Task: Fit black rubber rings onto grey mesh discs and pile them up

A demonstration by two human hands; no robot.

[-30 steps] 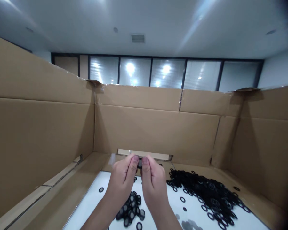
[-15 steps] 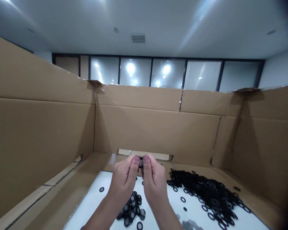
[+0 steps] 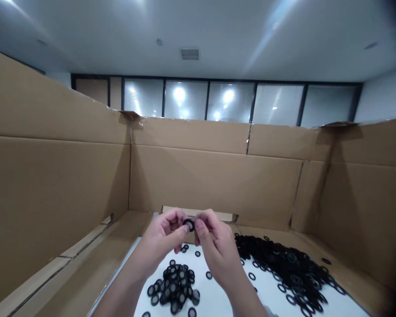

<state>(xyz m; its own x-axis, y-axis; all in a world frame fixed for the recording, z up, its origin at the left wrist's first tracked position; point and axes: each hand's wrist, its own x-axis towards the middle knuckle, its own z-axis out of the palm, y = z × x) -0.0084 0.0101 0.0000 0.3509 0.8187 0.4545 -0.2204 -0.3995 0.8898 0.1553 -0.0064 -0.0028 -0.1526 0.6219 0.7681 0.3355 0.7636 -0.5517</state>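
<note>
Both forearms come in from the bottom edge and angle inward, wrists raised, with the left hand (image 3: 160, 237) and right hand (image 3: 218, 253) meeting at the centre of the view. Grip: hands close together, fingers curled, pinching one grey-centred black ring (image 3: 189, 225) between them. The ring is held up clear of the surface, roughly face-on to the camera. Left thumb (image 3: 182, 230) is on its lower-left edge; right fingertips (image 3: 198, 223) are at its right edge, apparently touching.

Below the grip, slightly left, is a heap of grey-centred rings (image 3: 173, 284) on a white tabletop (image 3: 218, 301). Right of the grip is a much larger, denser heap of plain black rings (image 3: 284, 264), running past the white surface onto the cardboard at its far edge. Loose single rings such as (image 3: 209, 275) lie between the two heaps, just below the right hand. Tall cardboard walls (image 3: 214, 185) stand behind the grip and on both sides.
</note>
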